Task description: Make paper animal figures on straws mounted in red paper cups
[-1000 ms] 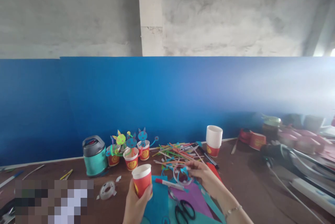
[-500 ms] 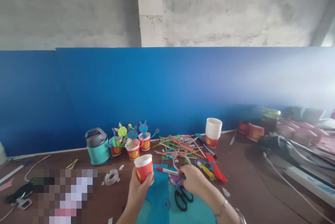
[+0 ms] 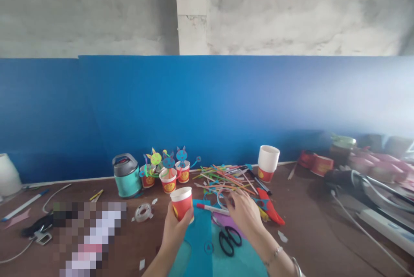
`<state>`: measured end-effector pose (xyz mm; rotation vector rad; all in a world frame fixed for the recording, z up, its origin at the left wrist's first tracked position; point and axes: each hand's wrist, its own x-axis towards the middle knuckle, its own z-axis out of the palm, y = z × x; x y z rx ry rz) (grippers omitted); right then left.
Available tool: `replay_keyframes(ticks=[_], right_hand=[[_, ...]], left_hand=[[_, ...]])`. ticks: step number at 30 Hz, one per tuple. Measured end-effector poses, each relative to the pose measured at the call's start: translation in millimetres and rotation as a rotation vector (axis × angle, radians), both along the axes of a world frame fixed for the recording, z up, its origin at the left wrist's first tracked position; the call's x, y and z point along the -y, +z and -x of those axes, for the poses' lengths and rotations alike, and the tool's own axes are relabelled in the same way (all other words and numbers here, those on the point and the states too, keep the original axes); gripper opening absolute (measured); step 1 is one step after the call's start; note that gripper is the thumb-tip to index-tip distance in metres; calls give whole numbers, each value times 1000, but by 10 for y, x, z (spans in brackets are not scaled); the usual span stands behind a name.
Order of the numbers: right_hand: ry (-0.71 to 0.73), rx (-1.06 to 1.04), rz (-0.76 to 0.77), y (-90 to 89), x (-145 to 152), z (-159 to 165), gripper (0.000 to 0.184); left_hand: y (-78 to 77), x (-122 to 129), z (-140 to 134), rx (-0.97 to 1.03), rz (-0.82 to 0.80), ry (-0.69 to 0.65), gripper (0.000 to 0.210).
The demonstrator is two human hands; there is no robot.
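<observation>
**Three dressed, one bare!**

Your left hand (image 3: 175, 224) grips an undecorated paper cup (image 3: 182, 200) above the blue paper (image 3: 202, 234); three cat-topped cups (image 3: 168, 185) stand finished behind. Your right hand (image 3: 244, 210) curls beside the marker (image 3: 212, 209), its grip impossible to tell.

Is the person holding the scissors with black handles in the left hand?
No, the left hand is holding a red and white paper cup, while the scissors lie on the coloured paper.
</observation>
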<state>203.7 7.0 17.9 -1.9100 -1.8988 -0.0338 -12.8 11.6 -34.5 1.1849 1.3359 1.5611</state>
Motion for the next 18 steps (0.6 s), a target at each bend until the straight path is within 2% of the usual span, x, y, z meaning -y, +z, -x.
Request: replay_keyframes(ticks=[2,4,7,9,11,13,15,17,18], right_hand=[[-8,15,85,0,12,11,30],[-33,12,97,-28,2,-11,32],[-127,46,-2,-71,-30,-71,51],[-138,41,-112,-63,-38,-88,55],[-10,-32,-138,-30,-27,-68,47],[192,-110,-9,-3,3,-21,37],[335,-131,167,-11,44,30,29],[375,-89,268,-55,88,62,30],[372,-56,292,-84,107,71,38]], left_hand=[[-11,-1,6,-10,-11,-14,47],[-23,-1,13,2,-15,-66,47],[-25,1,19,54,4,-117,50],[-17,3,20,57,9,-103,50],[-10,4,20,15,-4,-64,47],[-13,1,18,-23,-12,-46,45],[-24,-5,13,3,-3,-62,46],[-34,-13,7,54,11,-75,49],[-37,-17,5,69,14,-72,50]])
